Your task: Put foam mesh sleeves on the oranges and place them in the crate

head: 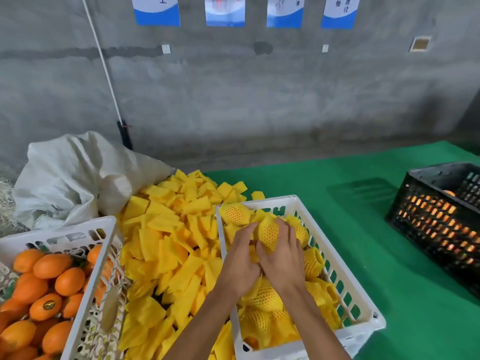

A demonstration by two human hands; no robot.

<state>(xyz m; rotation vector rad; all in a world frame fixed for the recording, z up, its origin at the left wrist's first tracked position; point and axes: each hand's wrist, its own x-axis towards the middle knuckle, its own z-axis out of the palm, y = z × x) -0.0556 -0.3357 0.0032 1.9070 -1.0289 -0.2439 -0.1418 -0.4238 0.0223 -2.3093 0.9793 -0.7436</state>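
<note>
Green table [337,175], white crate [363,307], black crate [415,198], loose sleeve pile [166,229], sack [78,172]

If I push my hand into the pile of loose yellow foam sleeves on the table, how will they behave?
The loose foam sleeves will probably scatter and slide easily: they lie flat, empty and unstacked, so they look very light. They likely bend rather than resist, since the one over the orange has stretched round it.

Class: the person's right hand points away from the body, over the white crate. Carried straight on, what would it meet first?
Most likely the sleeved orange in yellow foam mesh that the right hand already grips; depth beyond it is unclear.
</note>
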